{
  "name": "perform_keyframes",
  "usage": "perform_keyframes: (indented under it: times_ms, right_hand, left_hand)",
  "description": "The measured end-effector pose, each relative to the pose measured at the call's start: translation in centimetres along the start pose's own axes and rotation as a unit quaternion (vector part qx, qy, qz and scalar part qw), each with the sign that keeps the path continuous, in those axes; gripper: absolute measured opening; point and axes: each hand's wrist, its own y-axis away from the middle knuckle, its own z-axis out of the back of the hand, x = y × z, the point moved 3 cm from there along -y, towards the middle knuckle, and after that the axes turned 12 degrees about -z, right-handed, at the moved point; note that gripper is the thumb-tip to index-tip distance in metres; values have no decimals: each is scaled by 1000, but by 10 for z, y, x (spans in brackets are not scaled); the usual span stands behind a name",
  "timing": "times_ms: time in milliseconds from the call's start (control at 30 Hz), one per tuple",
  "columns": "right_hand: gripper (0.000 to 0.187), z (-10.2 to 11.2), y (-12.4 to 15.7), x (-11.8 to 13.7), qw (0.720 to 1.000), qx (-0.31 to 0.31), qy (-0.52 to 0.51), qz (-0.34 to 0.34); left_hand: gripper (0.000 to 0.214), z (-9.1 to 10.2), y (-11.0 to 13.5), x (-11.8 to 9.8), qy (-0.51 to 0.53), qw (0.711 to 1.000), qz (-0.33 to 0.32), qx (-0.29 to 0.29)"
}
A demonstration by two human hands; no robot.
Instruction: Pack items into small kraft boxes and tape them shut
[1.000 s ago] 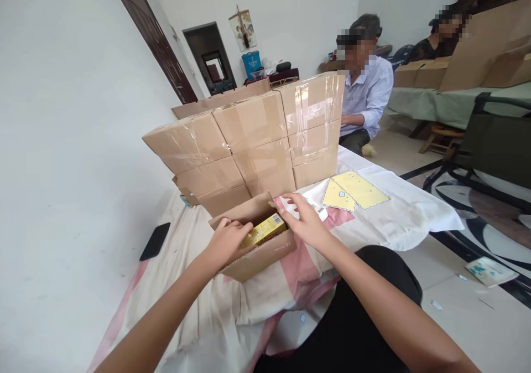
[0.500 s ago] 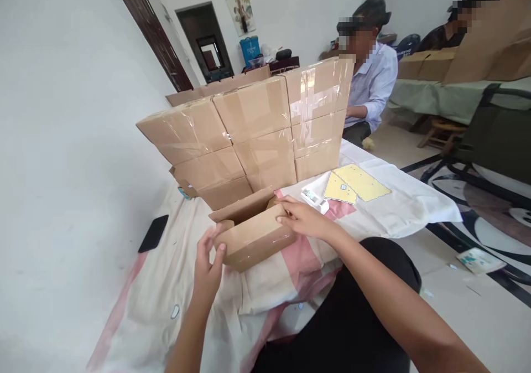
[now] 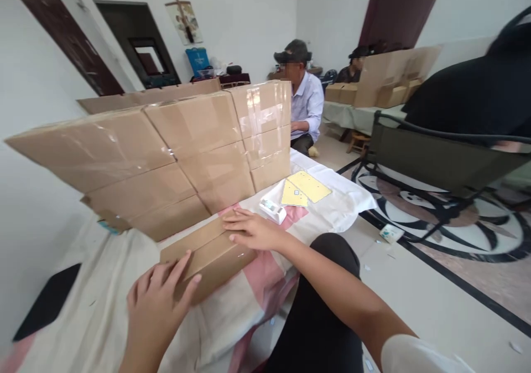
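A small brown cardboard box (image 3: 211,254) lies on the cloth-covered table (image 3: 99,317) in front of me, its flaps folded down. My left hand (image 3: 160,301) rests flat against the box's near left end, fingers stretched out. My right hand (image 3: 253,230) lies flat on the top flaps at the far right end, fingers spread. Neither hand holds anything.
A wall of taped cardboard boxes (image 3: 174,146) stands just behind. A small white tape dispenser (image 3: 272,211) and yellow sheets (image 3: 305,189) lie to the right. A black phone (image 3: 47,301) lies at the left. A folding chair (image 3: 435,162) stands right; two people sit beyond.
The box flaps have gone from open, with a yellow packet showing inside, to folded shut. My hands moved onto the closed box, and the camera swung right.
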Motion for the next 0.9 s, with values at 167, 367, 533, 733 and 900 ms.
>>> perform_keyframes:
  times_ms: [167, 367, 533, 733, 900]
  right_hand:
    - [68, 0, 1, -2, 999, 27, 25, -32]
    - [63, 4, 4, 6, 998, 38, 24, -38]
    - [44, 50, -20, -11, 973, -59, -122, -185]
    - [30, 106, -23, -79, 908, -148, -171, -354]
    - [34, 108, -13, -108, 849, -107, -179, -485]
  left_hand:
    - [66, 6, -16, -28, -129, 989, -62, 36]
    - [61, -4, -30, -14, -120, 990, -21, 74]
    - [58, 0, -32, -10, -91, 995, -11, 36]
    - [39, 16, -56, -80, 11, 999, -10, -29]
    - [47, -62, -114, -184, 229, 963, -139, 27]
